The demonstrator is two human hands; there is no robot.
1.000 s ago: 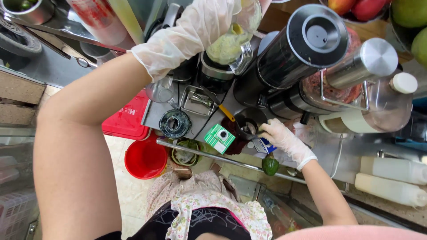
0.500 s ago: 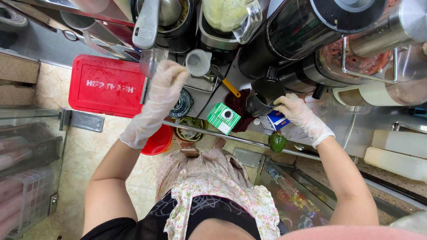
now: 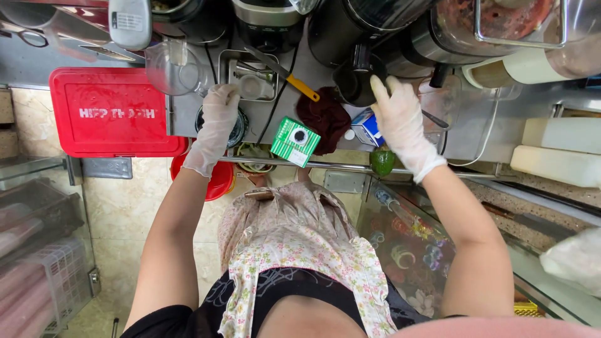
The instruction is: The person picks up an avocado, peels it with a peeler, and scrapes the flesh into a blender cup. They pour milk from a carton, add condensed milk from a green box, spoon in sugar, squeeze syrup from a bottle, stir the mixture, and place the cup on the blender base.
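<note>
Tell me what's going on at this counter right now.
A person in thin white gloves leans over a crowded steel counter. The left hand rests by a clear plastic jug near a red lidded bin. The right hand reaches toward a dark round container, beside a small blue-and-white carton. Neither hand clearly grips anything.

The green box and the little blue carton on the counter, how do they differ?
The green box is larger and lies in the open between the hands; the blue carton is smaller and sits right beside the right hand. The green box shows a white face with a dark round spot; the blue carton shows white and blue sides. Both rest on the steel counter, close to the dark red cloth.
</note>
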